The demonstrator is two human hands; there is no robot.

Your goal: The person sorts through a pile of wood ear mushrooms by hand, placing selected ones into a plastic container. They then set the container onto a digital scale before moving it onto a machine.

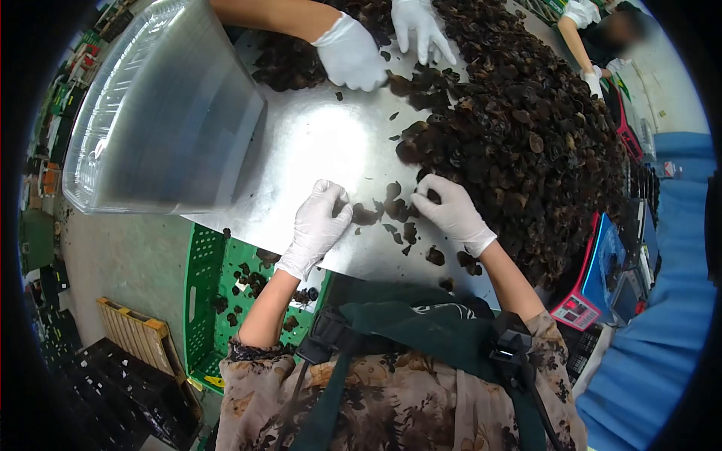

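Near the middle of the frame, the person's left hand [316, 225], wearing a white glove, is resting on the shiny metal tabletop [323, 143] with its fingers curled loosely; whether it is pinching anything I cannot tell. Just to its right, a few loose dark pieces [395, 214] of dried fungus are lying on the bare metal between the two hands. The right hand [451, 210], also in a white glove, is lying at the lower left edge of the big dark heap [519, 128], its fingers bent and touching the pieces there, with nothing clearly gripped.

The heap is filling the upper right of the frame, spreading from the top edge down towards the right hand. At the top centre, two more gloved hands [383, 41] belonging to a co-worker across the tabletop are reaching into the heap's far side. Another person is standing at the upper right corner, partly blurred.

A large clear plastic tub [162, 113] is sitting tilted over the tabletop's upper left part. Below the tabletop's near edge, at lower left, a green crate [207, 301] is standing on the floor with scattered dark bits inside it. At the right edge, a scale with a red-framed keypad [577, 310] is showing beside a blue sleeve [669, 301].
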